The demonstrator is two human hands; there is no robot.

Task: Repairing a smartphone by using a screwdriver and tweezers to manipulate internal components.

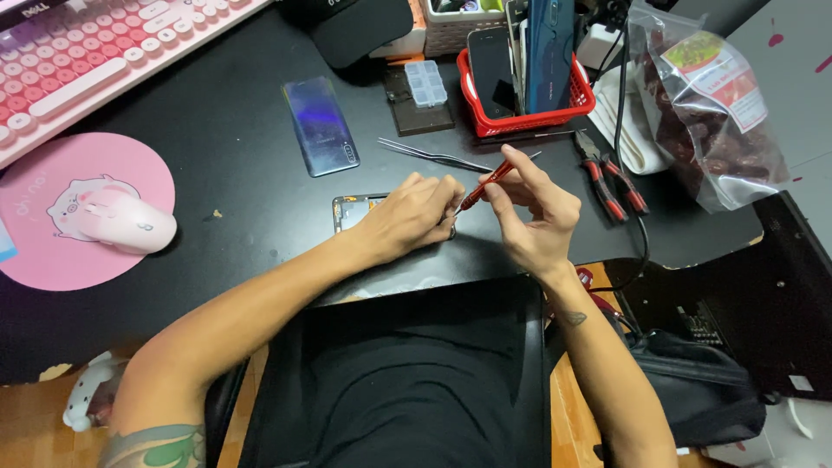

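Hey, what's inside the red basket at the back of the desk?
The red basket holds a dark-screened phone and a blue phone back, standing upright with other thin panels. The basket wall hides their lower ends and whatever lies underneath.
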